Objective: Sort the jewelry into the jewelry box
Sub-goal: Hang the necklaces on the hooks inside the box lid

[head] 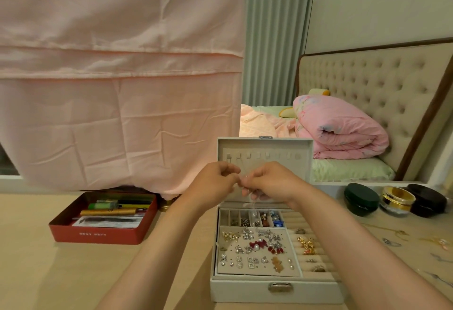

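1. Forearms point(147, 248) come in from the bottom edge, elbows cut off.
2. Jewelry box point(277, 292) sits open on the table point(36, 273), latch facing the camera. The right forearm hides part of the ring rolls.
3. Left hand point(215, 182) and right hand point(267, 184) meet above the box in front of the lid point(264, 148), fingers curled, both pinching a fine chain point(253, 205).
4. Chain barely visible: one thin strand hangs toward the small rear compartments. Clasp unreadable.
5. Loose jewelry point(392, 242) lies on the table to the right, blurred.

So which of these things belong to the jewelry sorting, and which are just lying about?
Part of the job: jewelry box, thin chain pinched between left hand and right hand, loose jewelry on the table.
Just lying about: red tin of pens, green case, gold-banded jar, black case.
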